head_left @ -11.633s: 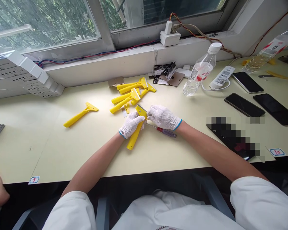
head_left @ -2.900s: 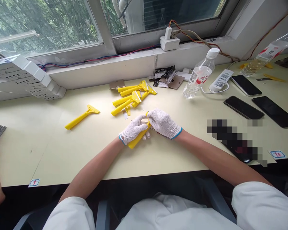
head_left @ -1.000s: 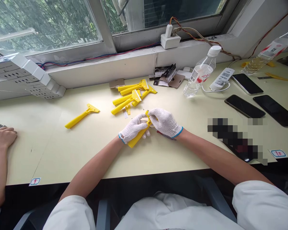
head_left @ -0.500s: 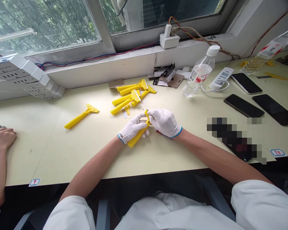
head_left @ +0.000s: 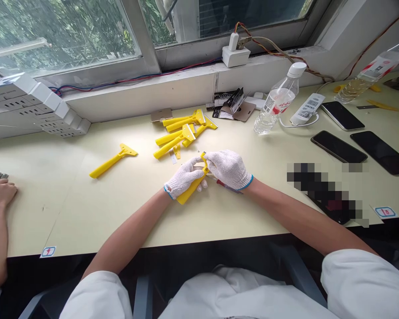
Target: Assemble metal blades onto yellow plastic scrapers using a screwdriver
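Note:
My left hand [head_left: 182, 178], in a white knit glove, is closed round the yellow handle of a scraper [head_left: 190, 191]. The scraper's head points up and away from me. Also gloved, my right hand [head_left: 228, 168] pinches at that head; its fingertips cover part of it, so any small part between them is hidden. A screwdriver [head_left: 228, 186] with a red and clear handle lies on the table under my right hand. Just beyond my hands is a pile of several yellow scrapers [head_left: 174, 144]. One more yellow scraper [head_left: 108, 166] lies apart on the left.
Behind the pile lie opened cardboard packs [head_left: 232, 106]. To the right are a water bottle [head_left: 275, 102], a power strip [head_left: 307, 108] and several phones [head_left: 338, 146]. White boxes [head_left: 36, 104] stand at the back left. Another person's hand [head_left: 0, 192] rests at the left edge.
My hands and the scraper stay almost in place. More of the screwdriver handle shows below my right hand. The other person's hand has shifted slightly left.

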Demonstrator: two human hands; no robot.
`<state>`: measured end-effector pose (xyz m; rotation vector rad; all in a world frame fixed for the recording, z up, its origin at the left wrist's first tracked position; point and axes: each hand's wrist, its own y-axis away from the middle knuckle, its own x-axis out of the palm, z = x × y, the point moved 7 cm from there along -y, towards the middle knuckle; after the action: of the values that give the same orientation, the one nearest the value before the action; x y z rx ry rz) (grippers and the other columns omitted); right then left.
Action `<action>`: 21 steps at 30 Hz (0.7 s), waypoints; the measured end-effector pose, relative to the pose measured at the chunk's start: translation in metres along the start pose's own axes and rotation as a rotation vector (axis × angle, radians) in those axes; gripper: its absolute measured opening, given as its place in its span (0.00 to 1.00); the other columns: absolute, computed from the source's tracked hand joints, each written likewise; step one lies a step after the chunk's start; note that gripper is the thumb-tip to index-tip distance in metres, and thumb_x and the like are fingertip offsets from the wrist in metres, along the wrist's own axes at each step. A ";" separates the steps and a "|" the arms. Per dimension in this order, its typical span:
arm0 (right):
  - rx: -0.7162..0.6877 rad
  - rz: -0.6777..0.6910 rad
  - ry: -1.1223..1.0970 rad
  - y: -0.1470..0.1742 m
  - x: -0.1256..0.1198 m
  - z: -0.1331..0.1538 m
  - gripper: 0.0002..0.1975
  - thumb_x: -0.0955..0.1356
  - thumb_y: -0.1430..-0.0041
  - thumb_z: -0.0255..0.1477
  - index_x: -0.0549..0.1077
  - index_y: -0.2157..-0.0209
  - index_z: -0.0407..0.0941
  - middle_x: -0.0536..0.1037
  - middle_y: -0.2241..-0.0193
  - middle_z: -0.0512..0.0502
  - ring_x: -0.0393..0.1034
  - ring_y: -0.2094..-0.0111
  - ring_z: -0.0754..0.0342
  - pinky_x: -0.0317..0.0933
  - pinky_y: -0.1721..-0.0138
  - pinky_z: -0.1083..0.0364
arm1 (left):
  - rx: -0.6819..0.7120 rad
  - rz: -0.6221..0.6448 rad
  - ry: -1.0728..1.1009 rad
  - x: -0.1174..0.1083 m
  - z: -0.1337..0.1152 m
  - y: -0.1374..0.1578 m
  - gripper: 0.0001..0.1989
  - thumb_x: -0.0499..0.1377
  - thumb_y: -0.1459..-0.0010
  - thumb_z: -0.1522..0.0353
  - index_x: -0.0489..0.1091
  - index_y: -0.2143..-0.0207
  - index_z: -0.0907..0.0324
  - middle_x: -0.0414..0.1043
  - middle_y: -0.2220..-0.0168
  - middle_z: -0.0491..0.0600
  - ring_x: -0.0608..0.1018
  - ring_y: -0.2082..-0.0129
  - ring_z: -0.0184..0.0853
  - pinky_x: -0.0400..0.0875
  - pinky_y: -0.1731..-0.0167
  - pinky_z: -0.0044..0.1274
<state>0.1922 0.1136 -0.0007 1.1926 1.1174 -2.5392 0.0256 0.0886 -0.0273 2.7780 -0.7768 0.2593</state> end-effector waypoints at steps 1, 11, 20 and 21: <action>0.000 0.002 0.004 0.000 0.000 0.000 0.09 0.67 0.23 0.29 0.81 0.49 0.46 0.85 0.59 0.42 0.78 0.57 0.50 0.73 0.45 0.49 | 0.001 -0.004 -0.001 0.000 -0.001 0.000 0.30 0.72 0.34 0.58 0.67 0.37 0.57 0.84 0.50 0.56 0.87 0.71 0.38 0.81 0.74 0.27; 0.026 0.047 -0.026 -0.002 0.000 0.001 0.07 0.67 0.24 0.28 0.78 0.51 0.47 0.84 0.57 0.41 0.77 0.53 0.49 0.73 0.42 0.48 | -0.001 -0.013 0.007 0.001 -0.001 0.000 0.31 0.73 0.36 0.58 0.67 0.37 0.57 0.85 0.54 0.54 0.87 0.71 0.38 0.80 0.74 0.26; 0.072 0.090 -0.151 -0.007 0.003 -0.002 0.07 0.67 0.27 0.27 0.77 0.52 0.48 0.84 0.53 0.42 0.79 0.51 0.50 0.75 0.41 0.49 | -0.002 0.008 -0.016 -0.004 0.005 -0.001 0.31 0.72 0.34 0.58 0.67 0.34 0.56 0.85 0.55 0.54 0.87 0.71 0.38 0.81 0.73 0.26; 0.080 0.086 -0.161 -0.007 0.004 -0.004 0.07 0.67 0.27 0.27 0.76 0.52 0.48 0.84 0.53 0.42 0.79 0.51 0.50 0.75 0.42 0.49 | 0.001 0.009 -0.012 -0.004 0.005 -0.001 0.31 0.72 0.34 0.58 0.67 0.34 0.56 0.85 0.54 0.54 0.87 0.71 0.38 0.81 0.72 0.27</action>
<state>0.1890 0.1218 -0.0009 1.0081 0.9174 -2.5825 0.0232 0.0899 -0.0334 2.7806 -0.7918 0.2447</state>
